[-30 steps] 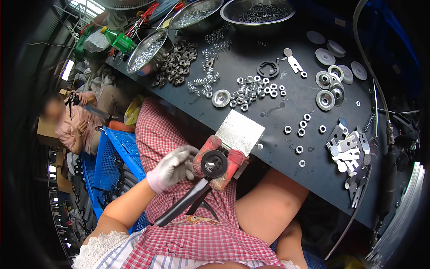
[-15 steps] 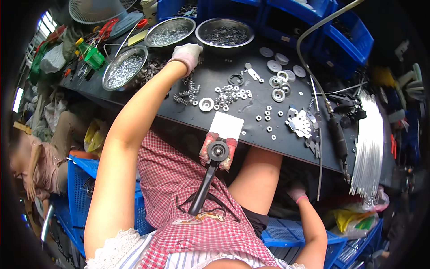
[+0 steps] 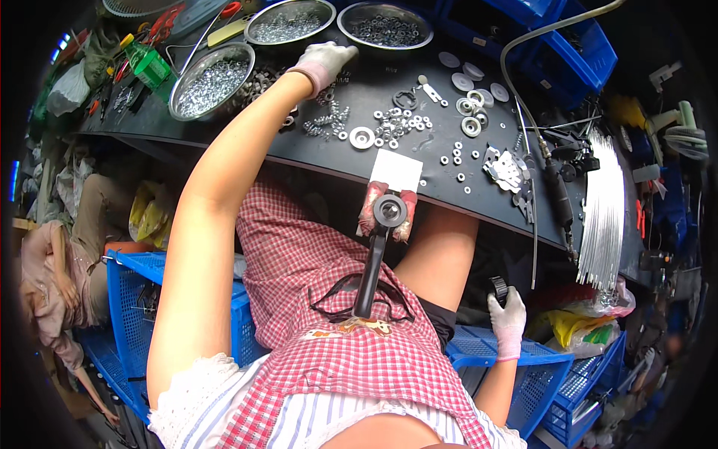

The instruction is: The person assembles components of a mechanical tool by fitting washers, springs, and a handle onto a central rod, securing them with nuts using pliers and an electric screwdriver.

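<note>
My gloved left hand (image 3: pixel 323 63) reaches across the worktable, fingers drawn together, just in front of the steel bowl of small dark parts (image 3: pixel 385 31). Whatever its fingertips pinch, if anything, is too small to make out. Low on the right, my gloved right hand (image 3: pixel 508 320) grips a black ribbed round part (image 3: pixel 498 286) between thumb and fingers. Between the two hands, a black lever (image 3: pixel 372 273) with a round metal-centred head (image 3: pixel 390 211) rests on a red-wrapped support at the table edge. A white square plate (image 3: pixel 396 170) stands behind that head.
Coil springs (image 3: pixel 327 121), small metal rings (image 3: pixel 400 125) and flat plates (image 3: pixel 508 170) lie on the black table. Two bowls of shiny parts stand left. A hanging tool (image 3: pixel 559 191) and a bundle of rods (image 3: pixel 600 217) are at the right. Blue crates (image 3: pixel 508 359) flank me.
My right hand has risen from the dark area below the table, now showing a black round part. My left hand has shifted slightly right, and the whole view has moved a little.
</note>
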Action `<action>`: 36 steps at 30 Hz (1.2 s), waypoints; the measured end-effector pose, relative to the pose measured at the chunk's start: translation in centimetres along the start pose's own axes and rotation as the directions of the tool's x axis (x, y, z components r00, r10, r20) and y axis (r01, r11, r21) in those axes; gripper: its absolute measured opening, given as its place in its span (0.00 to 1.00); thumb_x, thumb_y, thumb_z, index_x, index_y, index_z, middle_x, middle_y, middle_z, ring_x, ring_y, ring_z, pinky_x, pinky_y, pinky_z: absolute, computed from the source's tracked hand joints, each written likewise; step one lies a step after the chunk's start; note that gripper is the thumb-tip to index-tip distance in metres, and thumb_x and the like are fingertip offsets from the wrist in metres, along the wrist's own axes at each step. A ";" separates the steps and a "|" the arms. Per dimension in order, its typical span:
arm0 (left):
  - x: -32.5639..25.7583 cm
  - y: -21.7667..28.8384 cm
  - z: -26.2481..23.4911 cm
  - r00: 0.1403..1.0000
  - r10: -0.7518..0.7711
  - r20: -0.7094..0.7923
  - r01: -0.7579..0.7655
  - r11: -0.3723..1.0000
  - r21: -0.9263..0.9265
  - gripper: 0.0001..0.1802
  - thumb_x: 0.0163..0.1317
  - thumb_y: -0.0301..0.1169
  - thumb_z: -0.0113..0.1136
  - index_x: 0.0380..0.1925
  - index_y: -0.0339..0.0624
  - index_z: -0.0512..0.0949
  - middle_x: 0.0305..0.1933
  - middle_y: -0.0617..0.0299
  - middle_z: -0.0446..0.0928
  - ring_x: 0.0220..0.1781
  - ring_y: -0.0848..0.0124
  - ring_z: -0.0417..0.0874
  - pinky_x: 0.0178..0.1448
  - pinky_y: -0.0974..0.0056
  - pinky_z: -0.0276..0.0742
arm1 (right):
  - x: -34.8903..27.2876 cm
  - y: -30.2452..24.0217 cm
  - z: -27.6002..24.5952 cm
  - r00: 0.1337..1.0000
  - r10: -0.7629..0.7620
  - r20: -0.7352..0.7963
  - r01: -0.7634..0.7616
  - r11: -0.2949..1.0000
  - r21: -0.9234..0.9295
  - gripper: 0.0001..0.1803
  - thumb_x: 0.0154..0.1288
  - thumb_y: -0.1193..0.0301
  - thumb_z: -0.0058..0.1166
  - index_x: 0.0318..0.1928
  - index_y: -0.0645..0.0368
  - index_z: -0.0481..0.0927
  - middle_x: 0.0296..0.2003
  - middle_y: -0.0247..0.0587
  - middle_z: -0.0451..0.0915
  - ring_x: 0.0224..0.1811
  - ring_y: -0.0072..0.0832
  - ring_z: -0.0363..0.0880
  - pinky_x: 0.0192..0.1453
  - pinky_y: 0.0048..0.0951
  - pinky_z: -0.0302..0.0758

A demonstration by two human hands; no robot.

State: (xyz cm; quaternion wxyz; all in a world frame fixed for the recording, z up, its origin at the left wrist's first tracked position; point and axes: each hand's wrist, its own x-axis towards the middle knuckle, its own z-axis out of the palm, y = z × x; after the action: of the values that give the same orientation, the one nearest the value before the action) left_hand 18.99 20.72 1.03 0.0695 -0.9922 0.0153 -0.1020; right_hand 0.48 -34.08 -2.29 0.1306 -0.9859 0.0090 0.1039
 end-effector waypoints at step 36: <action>-18.9 17.9 -4.4 0.904 -0.124 -0.410 -0.329 0.415 -0.849 0.17 0.41 0.26 0.68 0.35 0.42 0.79 0.38 0.59 0.78 0.47 0.56 0.81 0.55 0.51 0.75 | 13.8 -21.1 -4.4 0.505 -0.788 -0.353 0.837 0.547 -0.022 0.27 0.53 0.53 0.64 0.49 0.55 0.78 0.56 0.50 0.72 0.63 0.51 0.66 0.65 0.50 0.62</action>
State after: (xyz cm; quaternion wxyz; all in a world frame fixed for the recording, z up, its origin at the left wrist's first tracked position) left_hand -0.70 3.26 -0.97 -0.4734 -0.8229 0.1443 -0.2792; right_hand 15.85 -14.71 4.35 0.2353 -0.8632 -0.4264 -0.1328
